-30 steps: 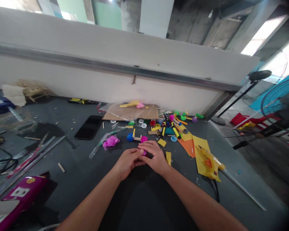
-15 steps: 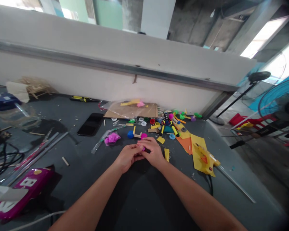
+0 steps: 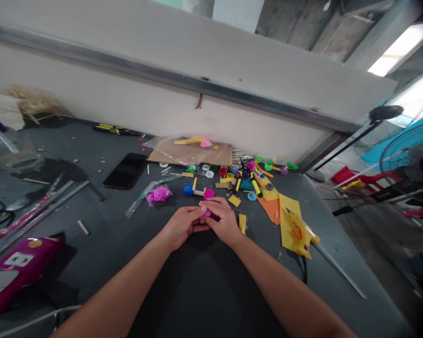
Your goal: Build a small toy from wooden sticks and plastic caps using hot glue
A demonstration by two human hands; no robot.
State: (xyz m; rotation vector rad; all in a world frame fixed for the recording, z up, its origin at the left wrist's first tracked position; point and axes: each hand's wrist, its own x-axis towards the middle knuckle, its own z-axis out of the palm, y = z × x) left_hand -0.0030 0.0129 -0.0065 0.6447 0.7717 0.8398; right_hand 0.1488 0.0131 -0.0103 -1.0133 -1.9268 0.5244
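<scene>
My left hand [image 3: 183, 226] and my right hand [image 3: 223, 220] meet over the dark table, fingertips touching. Between them they pinch a small lump of purple clay [image 3: 207, 212], mostly covered by the fingers. Just beyond the hands lies a small stick piece [image 3: 199, 191] with a blue ball [image 3: 188, 189] at one end and a magenta ball [image 3: 209, 193] at the other. Left of these, a bag of purple clay [image 3: 160, 194] rests on the table.
A black phone [image 3: 125, 171] lies at the left. Cutters [image 3: 256, 186], bottle caps and a cardboard sheet [image 3: 190, 154] are at the back. A yellow glue gun [image 3: 303, 233] lies on yellow paper at the right; a purple power strip [image 3: 28, 263] is front left.
The view has tilted down and shifted slightly. More of the purple clay shows between my fingers, and both hands stay together.
</scene>
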